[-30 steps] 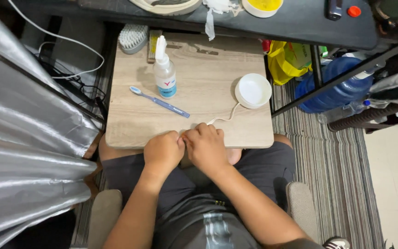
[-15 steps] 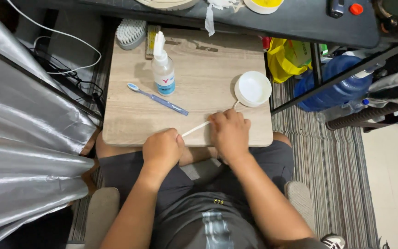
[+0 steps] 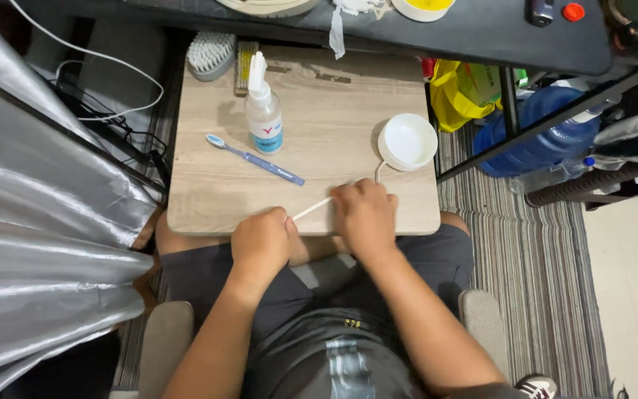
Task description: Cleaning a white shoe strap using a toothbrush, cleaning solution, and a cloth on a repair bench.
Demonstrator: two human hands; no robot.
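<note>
while both fists sit at the near edge of the small pale wood-grain lap table, a thin white cord runs taut between them, and that line is what matters here. its long axis slants from the left hand, lower and nearer the body, up and away to the right hand, which rests on the tabletop. past the right hand the cord reappears and curves up toward the round white shallow dish, just beside its rim. the left hand is curled tight with the cord's end pinched at its fingertips; the right is closed over the cord, knuckles up, though how the fingers clamp it underneath i cannot tell. of the two, the right hand is nearer the dish. well apart, a blue-handled toothbrush lies diagonally and a clear spray bottle with a white nozzle stands upright behind it.
</note>
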